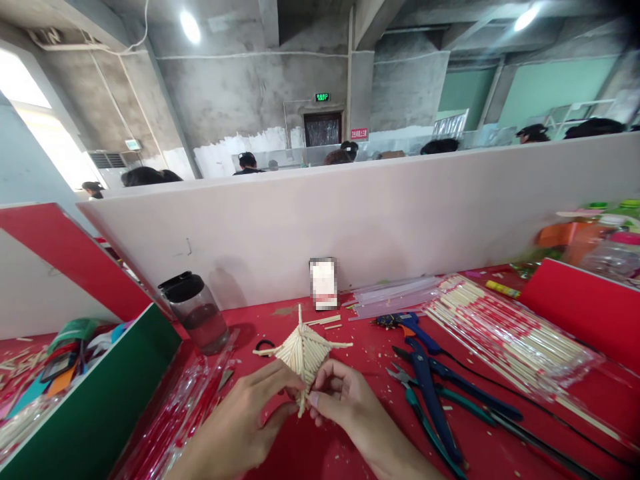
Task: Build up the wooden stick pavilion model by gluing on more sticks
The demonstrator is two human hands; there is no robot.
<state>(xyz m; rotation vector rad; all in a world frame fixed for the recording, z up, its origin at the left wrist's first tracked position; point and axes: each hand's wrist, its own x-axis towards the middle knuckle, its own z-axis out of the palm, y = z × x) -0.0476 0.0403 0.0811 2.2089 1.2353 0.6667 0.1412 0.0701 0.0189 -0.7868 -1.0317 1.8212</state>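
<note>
A pale craft piece built of thin wooden sticks [303, 347] sits in front of me, with layered slanting sticks and longer sticks jutting out at its corners. My left hand [250, 407] is at its near left side, thumb and fingers closed around the near end. From the right, my right hand [345, 403] pinches at that same near corner, fingertips almost meeting those of the left. Whether a separate small stick lies between the fingertips is hidden. Just beyond the piece, a few short cut sticks [326, 322] lie on the red tabletop [370, 413].
A blue glue gun [407, 325], blue-handled cutters [433, 400] and green-handled pliers [417, 413] lie right. Beyond them are bundled sticks [505, 333] and clear strips [390, 297]. A dark-lidded bottle [196, 313] stands left, near a green divider [100, 407]. A blurred phone-like object [324, 283] leans against the white partition [280, 227].
</note>
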